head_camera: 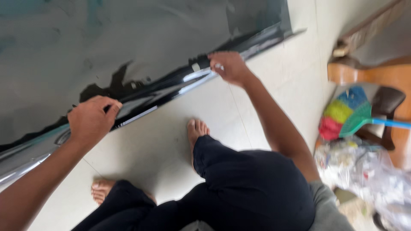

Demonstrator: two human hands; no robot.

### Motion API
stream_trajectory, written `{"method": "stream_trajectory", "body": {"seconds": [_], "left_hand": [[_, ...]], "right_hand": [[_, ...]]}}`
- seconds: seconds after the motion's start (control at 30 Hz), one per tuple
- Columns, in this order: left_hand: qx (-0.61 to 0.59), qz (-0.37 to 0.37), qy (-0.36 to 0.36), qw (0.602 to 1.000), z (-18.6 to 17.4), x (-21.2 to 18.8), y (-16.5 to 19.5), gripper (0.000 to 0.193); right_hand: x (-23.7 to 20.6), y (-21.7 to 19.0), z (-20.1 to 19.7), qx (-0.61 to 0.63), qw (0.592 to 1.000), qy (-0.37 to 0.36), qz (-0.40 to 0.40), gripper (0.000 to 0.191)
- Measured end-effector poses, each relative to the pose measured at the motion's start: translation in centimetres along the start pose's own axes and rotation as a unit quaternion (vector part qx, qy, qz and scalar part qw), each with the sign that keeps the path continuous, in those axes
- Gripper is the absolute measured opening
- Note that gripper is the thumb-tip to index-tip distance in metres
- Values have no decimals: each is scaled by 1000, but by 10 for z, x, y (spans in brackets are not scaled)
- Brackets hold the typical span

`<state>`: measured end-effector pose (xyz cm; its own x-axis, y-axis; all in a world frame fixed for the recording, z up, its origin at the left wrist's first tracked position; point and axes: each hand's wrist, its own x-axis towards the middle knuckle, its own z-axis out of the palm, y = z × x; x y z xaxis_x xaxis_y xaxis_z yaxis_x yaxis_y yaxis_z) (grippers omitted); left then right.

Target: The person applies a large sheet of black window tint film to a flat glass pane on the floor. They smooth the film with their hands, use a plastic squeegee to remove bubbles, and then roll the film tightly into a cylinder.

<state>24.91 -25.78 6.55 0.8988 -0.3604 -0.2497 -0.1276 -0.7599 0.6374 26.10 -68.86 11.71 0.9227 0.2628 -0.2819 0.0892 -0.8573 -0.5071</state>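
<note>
While the person crouches barefoot on the pale tiled floor, both hands work along the lower edge of a big dark panel that leans or stands in front of them, grey and faintly reflective, with a glossy black strip running along its bottom rim. The left hand is curled over that strip, fingers folded down onto it and the thumb tucked behind, so it is pressed closed on the edge. The right hand, further along toward the panel's far corner, is pinching something pale and thin at the rim; the blur keeps me from telling whether it is a flap of film or a tool.

From where I stand, the dark skin on the panel looks like a thin film: ragged black patches show where it ends unevenly, so I would judge it light, floppy and easy to tear or crease. The panel beneath seems stiff and smooth, probably slippery. The sensible hold looks to be the edge strip itself, with the two hands well apart, as now.

Off to the right a multicoloured broom with a blue handle lies near a brown wooden chair and a heap of clear plastic bags.
</note>
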Motion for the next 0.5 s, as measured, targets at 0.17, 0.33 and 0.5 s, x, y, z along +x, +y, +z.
{"method": "stream_trajectory", "body": {"seconds": [0.17,0.33,0.5], "left_hand": [[29,-204,-141,968,-29,32,-7,24],[10,-132,-66,989,-9,28,-10,20],[-60,-71,37,995,8,21,-18,16]], "right_hand": [[50,-17,-2,-52,999,7,-6,12],[45,27,-10,-36,997,-61,11,11],[53,58,0,0,990,-35,-134,15]]}}
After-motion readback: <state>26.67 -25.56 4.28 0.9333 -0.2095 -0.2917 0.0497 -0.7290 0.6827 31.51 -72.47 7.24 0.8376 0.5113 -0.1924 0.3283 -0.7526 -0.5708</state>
